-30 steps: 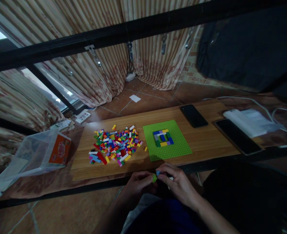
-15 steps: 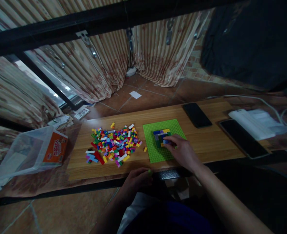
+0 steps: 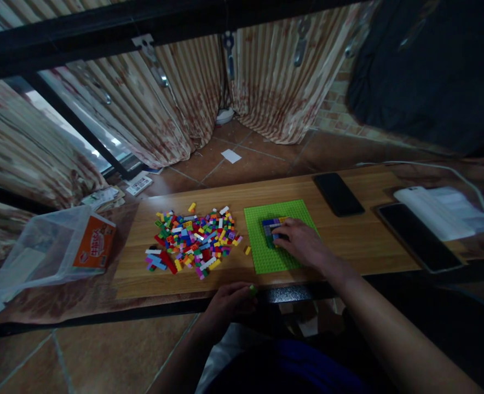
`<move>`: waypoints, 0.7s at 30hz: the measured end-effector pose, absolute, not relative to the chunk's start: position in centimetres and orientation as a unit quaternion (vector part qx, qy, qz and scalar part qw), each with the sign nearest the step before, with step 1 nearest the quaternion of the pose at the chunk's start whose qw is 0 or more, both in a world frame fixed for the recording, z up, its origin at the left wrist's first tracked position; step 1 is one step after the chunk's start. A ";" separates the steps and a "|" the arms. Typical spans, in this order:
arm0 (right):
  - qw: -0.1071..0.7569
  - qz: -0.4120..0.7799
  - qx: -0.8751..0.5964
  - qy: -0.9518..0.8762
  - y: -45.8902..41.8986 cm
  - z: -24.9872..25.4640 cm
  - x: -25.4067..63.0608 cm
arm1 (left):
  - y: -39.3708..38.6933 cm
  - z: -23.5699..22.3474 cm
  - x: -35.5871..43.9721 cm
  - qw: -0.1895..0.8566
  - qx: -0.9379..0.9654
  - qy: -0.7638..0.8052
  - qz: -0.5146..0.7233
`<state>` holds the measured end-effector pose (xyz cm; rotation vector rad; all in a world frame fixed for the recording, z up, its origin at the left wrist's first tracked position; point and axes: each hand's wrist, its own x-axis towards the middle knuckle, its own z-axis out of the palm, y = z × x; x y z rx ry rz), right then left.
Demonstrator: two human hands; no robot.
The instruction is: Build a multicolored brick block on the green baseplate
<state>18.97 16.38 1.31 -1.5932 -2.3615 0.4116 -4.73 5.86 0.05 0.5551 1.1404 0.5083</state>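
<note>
My left hand [image 3: 229, 303] is at the lower middle of the frame, just off the near edge of the table [image 3: 225, 280], its fingers closed in a pinch on a small green brick [image 3: 252, 290]. My right hand [image 3: 303, 243] reaches in from the lower right, over the green baseplate [image 3: 262, 261] right of centre. Its fingers are bent and drawn close together at the brick build [image 3: 270, 230], where blue, grey, green and yellow show; they cover part of it, and I cannot tell whether they grip a brick.

The build sits on the baseplate, near its middle. The loose bricks [image 3: 196, 241] spread in a many-coloured heap left of centre, and one yellow brick [image 3: 248, 250] lies apart between heap and baseplate. Right of the baseplate is a black phone [image 3: 338, 194]; farther right, a larger dark device [image 3: 420, 238] lies beside a white object [image 3: 431, 210]. At the left of the frame, a clear plastic bin [image 3: 45, 246] shows an orange label [image 3: 95, 243]. Striped curtains [image 3: 184, 98] hang across the upper part.
</note>
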 end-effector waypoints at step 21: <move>0.212 0.240 -0.532 -0.784 17.0 0.1 20.3 | 5.6 -0.6 -5.2 0.786 0.269 0.498 0.250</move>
